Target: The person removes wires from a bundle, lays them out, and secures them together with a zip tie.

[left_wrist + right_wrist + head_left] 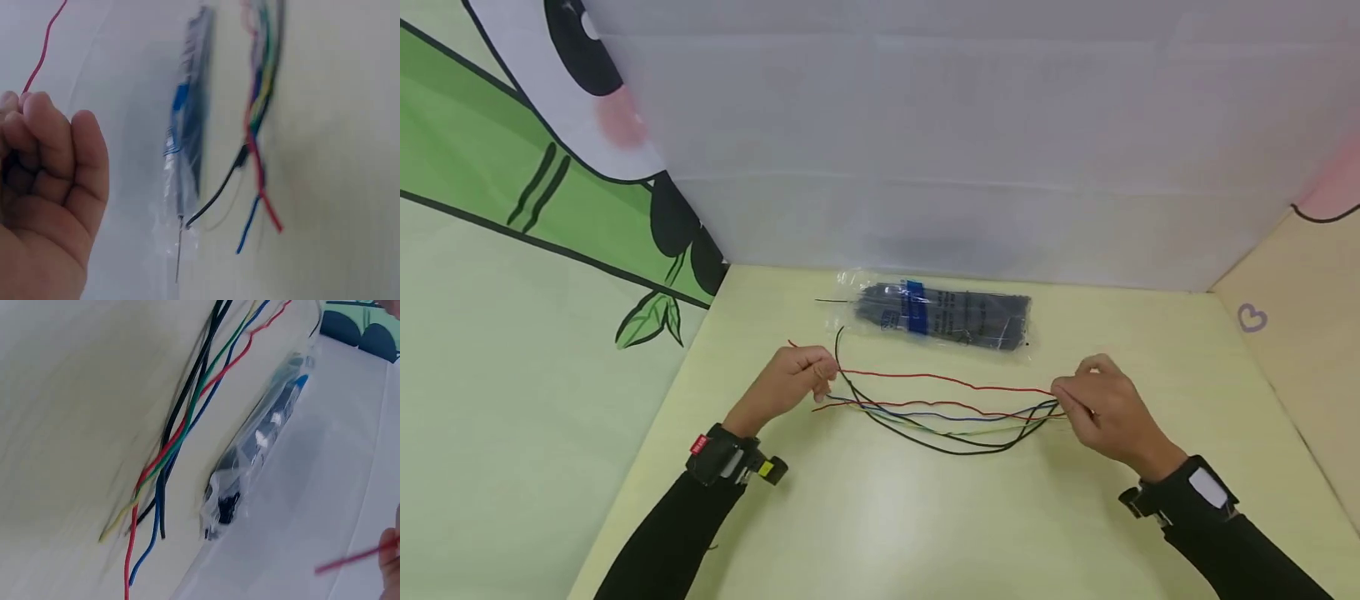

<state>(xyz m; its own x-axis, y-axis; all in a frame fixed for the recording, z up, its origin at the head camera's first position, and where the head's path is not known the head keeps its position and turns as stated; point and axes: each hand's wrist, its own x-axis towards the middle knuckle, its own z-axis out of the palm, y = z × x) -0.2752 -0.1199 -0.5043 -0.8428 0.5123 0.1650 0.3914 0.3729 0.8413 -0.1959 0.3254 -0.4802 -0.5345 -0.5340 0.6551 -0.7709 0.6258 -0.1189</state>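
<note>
A red wire (932, 377) stretches between the two hands above the table. My left hand (790, 382) pinches it near its left end, and a short red tip sticks out past the fingers. At the right end, my right hand (1105, 412) pinches the same wire between thumb and fingers; the right wrist view catches the loose tip (350, 560) beyond that hand. Below the held wire lies a loose bundle: a second red wire (194, 403), a blue wire (145, 553), a yellow-green wire (119, 519) and black wires (955, 452). Neither hand appears to grip this bundle.
Behind the wires lies a clear plastic bag (970, 317) of dark thin strips with a blue band; one thin strip pokes out at its left. A white cloth wall (955, 150) rises at the table's back edge. Printed panels stand at left and right.
</note>
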